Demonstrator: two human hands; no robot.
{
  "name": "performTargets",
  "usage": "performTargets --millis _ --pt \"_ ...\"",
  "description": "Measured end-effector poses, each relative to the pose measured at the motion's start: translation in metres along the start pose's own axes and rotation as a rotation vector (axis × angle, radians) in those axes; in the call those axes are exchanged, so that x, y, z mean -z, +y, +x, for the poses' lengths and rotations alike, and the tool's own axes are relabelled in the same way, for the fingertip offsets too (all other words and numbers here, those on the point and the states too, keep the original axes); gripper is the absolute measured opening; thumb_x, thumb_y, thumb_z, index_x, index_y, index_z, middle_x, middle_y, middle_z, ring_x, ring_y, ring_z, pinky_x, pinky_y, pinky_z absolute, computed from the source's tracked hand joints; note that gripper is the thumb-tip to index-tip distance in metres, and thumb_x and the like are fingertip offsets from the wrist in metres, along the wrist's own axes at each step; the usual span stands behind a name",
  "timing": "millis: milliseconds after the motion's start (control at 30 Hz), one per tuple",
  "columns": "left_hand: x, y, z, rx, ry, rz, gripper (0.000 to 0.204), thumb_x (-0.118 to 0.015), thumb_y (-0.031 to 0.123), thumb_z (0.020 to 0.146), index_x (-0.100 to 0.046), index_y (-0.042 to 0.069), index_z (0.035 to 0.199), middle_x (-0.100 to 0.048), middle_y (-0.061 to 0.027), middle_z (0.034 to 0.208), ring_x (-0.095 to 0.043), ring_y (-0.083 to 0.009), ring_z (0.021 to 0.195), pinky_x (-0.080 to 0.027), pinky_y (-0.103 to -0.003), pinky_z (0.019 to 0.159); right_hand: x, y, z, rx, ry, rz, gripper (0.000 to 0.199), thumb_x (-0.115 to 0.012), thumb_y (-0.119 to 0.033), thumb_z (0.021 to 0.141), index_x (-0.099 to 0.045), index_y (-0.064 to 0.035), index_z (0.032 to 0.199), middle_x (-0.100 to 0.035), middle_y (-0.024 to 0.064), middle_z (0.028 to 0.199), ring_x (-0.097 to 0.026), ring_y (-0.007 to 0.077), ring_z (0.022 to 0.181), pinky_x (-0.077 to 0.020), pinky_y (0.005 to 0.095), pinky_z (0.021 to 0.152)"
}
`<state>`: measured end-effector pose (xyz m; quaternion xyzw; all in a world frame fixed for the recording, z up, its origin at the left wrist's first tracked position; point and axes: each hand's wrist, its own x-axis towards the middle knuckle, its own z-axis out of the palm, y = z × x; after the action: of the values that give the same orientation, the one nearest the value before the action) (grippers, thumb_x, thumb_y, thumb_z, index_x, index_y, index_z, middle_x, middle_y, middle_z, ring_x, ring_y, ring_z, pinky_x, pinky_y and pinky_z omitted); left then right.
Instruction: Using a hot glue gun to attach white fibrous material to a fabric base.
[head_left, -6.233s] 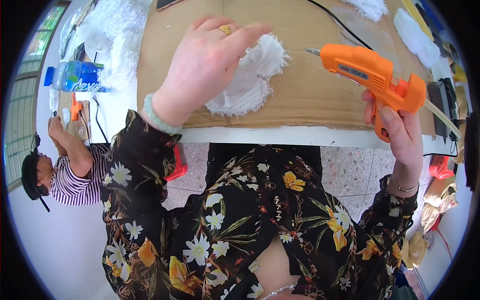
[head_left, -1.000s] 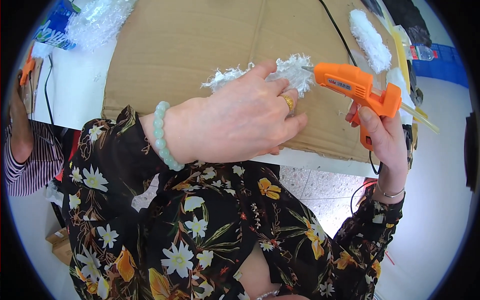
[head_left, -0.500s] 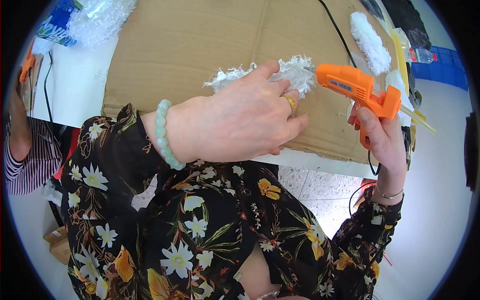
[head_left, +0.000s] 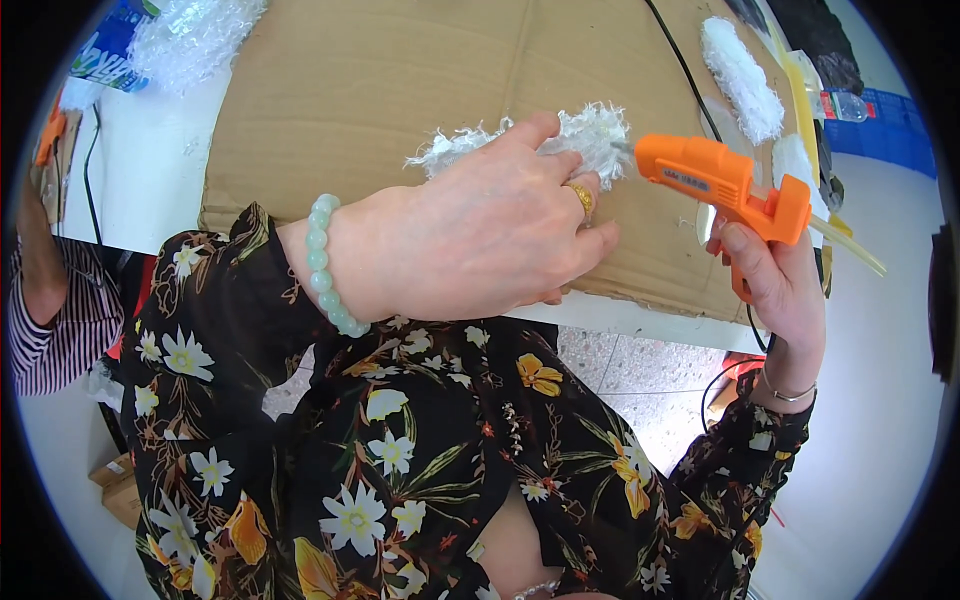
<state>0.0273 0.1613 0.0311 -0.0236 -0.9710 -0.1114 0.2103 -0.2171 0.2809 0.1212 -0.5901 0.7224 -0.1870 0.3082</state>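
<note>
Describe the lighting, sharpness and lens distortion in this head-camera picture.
Head view: even, bright daylight with soft shadows; the left hand and the orange plastic glue gun are sharp; fisheye bends the brown cardboard sheet near the black rim.

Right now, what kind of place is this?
Probably a craft workshop: a glue gun in the right hand, white fluffy trim under the left hand, on cardboard covering a table.
</note>
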Motion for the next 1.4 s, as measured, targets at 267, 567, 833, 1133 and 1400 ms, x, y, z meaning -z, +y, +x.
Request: performTargets --millis 267,567,833,1133,1400 --pt "0.002 0.001 0.001 -0.013 -0.007 -0.01 0.039 -0.076 0.034 0.069 -0.064 0.005 0.091 -0.063 -0.0061 0.076 -0.062 -0.0218 0.085 -0.043 -0.04 0.085 -0.003 0.0 0.011 0.024 0.004 -0.046 0.033 -0.066 -0.031 0.089 -0.059 -0.001 0.1 -0.057 -0.0005 0.068 -0.049 0.0065 0.054 -0.0396 0.0236 0.052" --pt "0.0 0.0 0.001 -0.002 -0.002 0.013 0.038 -0.076 0.034 0.069 -0.064 0.005 0.091 -0.064 -0.006 0.076 -0.063 -0.0211 0.085 -0.043 -0.041 0.087 0.001 0.002 0.001 -0.026 -0.027 -0.018 0.034 -0.066 -0.03 0.089 -0.06 0.0001 0.103 -0.058 0.0002 0.068 -0.049 0.0062 0.053 -0.0396 0.0232 0.051" --pt "0.001 0.001 0.003 0.028 -0.101 -0.043 0.049 -0.077 0.035 0.068 -0.06 0.009 0.107 -0.061 -0.0085 0.095 -0.06 -0.0225 0.097 -0.042 -0.043 0.092 0.004 -0.005 -0.002 -0.064 -0.124 -0.042 0.033 -0.063 -0.024 0.09 -0.058 -0.0016 0.113 -0.057 0.0008 0.074 -0.05 0.0098 0.065 -0.0424 0.0258 0.062" --pt "0.005 -0.002 0.01 0.257 0.093 -0.446 0.045 -0.06 -0.001 0.075 -0.053 0.008 0.119 -0.058 -0.0133 0.105 -0.059 -0.0335 0.089 -0.048 -0.041 0.078 0.005 -0.003 -0.003 -0.01 -0.15 -0.051 0.03 -0.062 -0.023 0.091 -0.059 -0.0008 0.111 -0.055 0.0019 0.074 -0.049 0.0113 0.064 -0.041 0.0274 0.06" --pt "-0.002 -0.006 0.012 0.27 0.171 -0.384 0.052 -0.046 -0.014 0.071 -0.053 0.006 0.118 -0.061 -0.0124 0.099 -0.06 -0.0322 0.086 -0.048 -0.04 0.073 -0.002 -0.001 -0.006 0.057 -0.115 -0.064 0.025 -0.063 -0.026 0.091 -0.056 -0.0026 0.097 -0.055 -0.0023 0.072 -0.042 0.0031 0.053 -0.0344 0.0203 0.047"
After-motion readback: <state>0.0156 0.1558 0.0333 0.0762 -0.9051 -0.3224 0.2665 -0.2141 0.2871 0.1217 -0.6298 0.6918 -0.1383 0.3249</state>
